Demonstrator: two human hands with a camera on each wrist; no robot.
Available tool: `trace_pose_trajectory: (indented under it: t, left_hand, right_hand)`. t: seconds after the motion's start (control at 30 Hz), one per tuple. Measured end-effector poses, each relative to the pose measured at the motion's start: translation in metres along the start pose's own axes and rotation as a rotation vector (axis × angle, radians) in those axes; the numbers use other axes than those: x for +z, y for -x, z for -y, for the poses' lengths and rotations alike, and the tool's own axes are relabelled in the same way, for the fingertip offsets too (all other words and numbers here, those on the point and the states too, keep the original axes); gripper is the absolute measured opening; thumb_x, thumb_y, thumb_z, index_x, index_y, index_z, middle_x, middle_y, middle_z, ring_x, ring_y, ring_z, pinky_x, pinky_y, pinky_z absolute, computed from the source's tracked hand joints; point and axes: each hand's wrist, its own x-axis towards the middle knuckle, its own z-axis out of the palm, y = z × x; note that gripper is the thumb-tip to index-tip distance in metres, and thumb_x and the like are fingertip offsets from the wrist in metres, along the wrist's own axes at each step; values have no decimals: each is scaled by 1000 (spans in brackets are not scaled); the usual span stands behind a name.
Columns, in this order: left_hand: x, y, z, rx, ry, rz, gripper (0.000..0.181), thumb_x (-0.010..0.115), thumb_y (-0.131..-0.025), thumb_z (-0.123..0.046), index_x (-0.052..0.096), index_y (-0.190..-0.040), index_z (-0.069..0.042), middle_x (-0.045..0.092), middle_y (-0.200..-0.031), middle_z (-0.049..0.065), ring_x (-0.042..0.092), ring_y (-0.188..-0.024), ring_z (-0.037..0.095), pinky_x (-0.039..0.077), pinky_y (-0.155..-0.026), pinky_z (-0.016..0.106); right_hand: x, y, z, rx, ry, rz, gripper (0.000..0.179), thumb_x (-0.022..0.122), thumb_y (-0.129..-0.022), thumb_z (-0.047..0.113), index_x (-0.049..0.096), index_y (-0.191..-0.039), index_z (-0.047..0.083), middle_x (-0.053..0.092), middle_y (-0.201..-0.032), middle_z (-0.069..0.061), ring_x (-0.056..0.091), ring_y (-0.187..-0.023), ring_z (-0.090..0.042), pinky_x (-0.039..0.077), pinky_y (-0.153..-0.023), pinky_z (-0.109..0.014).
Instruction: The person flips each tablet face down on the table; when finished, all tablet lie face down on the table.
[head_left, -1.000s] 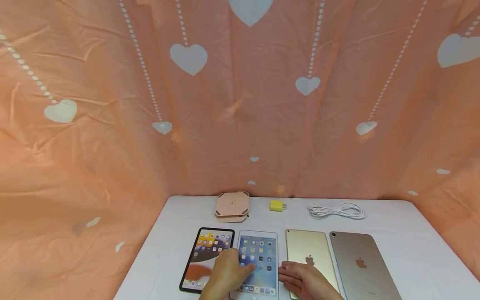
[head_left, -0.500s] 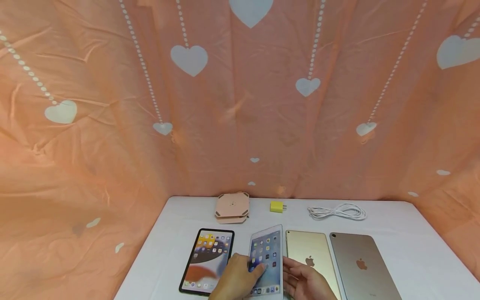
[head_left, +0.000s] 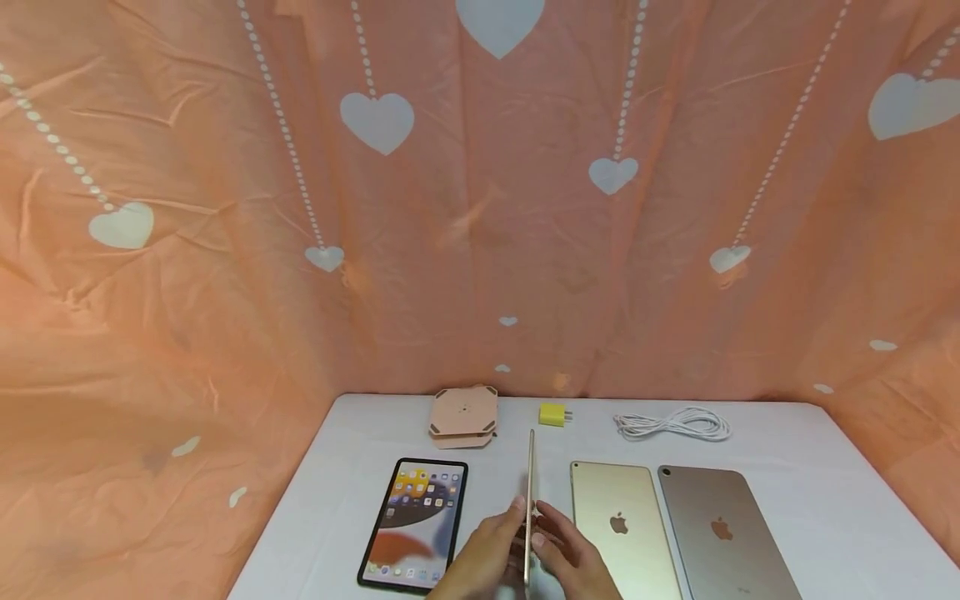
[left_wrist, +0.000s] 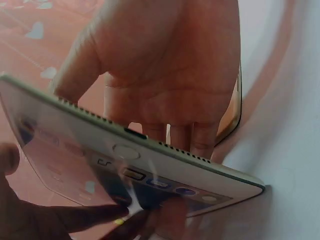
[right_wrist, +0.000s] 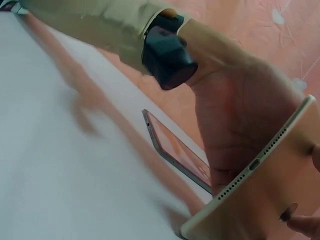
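A white-fronted tablet with a gold back (head_left: 529, 508) stands on its long edge between my two hands, seen edge-on in the head view. My left hand (head_left: 483, 550) holds it from the left, thumb against that face. On the other side, my right hand (head_left: 572, 558) has its fingertips and thumb at the back. The left wrist view shows the lit screen (left_wrist: 112, 170), with dark fingers over it and a palm beyond. In the right wrist view the gold back (right_wrist: 270, 200) and charging-port edge face the camera, with fingertips touching the back.
A lit black-bordered tablet (head_left: 412, 529) lies left; a gold tablet (head_left: 618, 500) and a grey tablet (head_left: 720, 508) lie face down right. Behind them are a pink folded plate (head_left: 463, 408), a yellow plug adapter (head_left: 552, 415) and a coiled white cable (head_left: 675, 423). A peach curtain (head_left: 480, 250) encloses the table.
The white tablet, flat at first, was tilted up with its right edge rising and now stands upright. Both hands moved with it, the right one shifting left to its back.
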Motion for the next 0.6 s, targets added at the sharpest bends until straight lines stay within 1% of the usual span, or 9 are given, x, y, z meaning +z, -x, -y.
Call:
trace_pose_trajectory:
  t: [0.03,0.07,0.1,0.2,0.27,0.3,0.37,0.5,0.6]
  left_hand:
    - [0,2,-2,12,54,-4,70,39,-118,-48,68,-128,14,76,-93,9,69,-79,12,62,-71,30]
    - [-1,3,-4,10,86,-16,68,39,-119,-45,66,-131,16,77,-97,10,70,-82,12,63,-73,30]
    - [-3,4,-5,10,101,-39,64,40,-118,-41,65,-134,17,78,-100,11,72,-85,14,63,-75,31]
    - [-12,5,-7,33,145,-90,55,44,-117,-28,60,-138,20,79,-110,24,77,-94,22,68,-83,41]
    - [-20,5,-6,51,154,-118,52,46,-115,-22,57,-140,21,77,-114,29,78,-99,27,69,-86,46]
    - [-23,5,-4,62,152,-131,50,47,-115,-19,57,-141,22,77,-115,30,79,-100,29,69,-86,47]
    - [-31,4,0,76,153,-153,48,48,-114,-16,56,-142,22,77,-117,30,79,-102,28,69,-87,46]
    - [-41,3,7,72,158,-202,47,52,-114,-16,57,-141,22,79,-115,25,78,-95,20,68,-82,37]
    - [-47,2,11,60,161,-233,45,54,-114,-14,58,-140,22,80,-113,22,78,-92,16,68,-80,33]
  right_hand:
    - [1,0,0,-6,29,-9,71,61,-112,31,35,-163,-12,45,-158,-45,56,-140,-60,57,-109,-63]
    - [3,0,0,-13,55,-15,71,62,-112,30,36,-163,-11,44,-158,-45,54,-141,-62,56,-110,-64]
    - [4,1,-1,-8,82,-16,72,64,-111,31,37,-163,-10,44,-160,-44,53,-141,-62,55,-111,-66]
    - [8,2,-4,22,173,-37,80,73,-105,37,40,-163,-8,45,-161,-40,55,-141,-58,53,-112,-67]
    - [9,3,-7,19,260,-58,83,79,-100,39,45,-160,-8,46,-161,-38,56,-140,-57,54,-111,-67]
    - [9,4,-9,9,315,-67,84,82,-98,39,48,-158,-8,48,-160,-37,56,-140,-57,55,-110,-66]
    - [8,3,-13,-27,444,-75,82,83,-95,39,53,-155,-8,50,-159,-35,56,-140,-57,55,-109,-66]
    - [6,3,-19,-109,683,-83,79,81,-94,45,61,-149,-8,57,-156,-29,57,-139,-55,57,-107,-66]
    - [5,4,-21,-161,783,-91,80,80,-94,51,63,-147,-7,60,-153,-25,60,-137,-50,59,-105,-61]
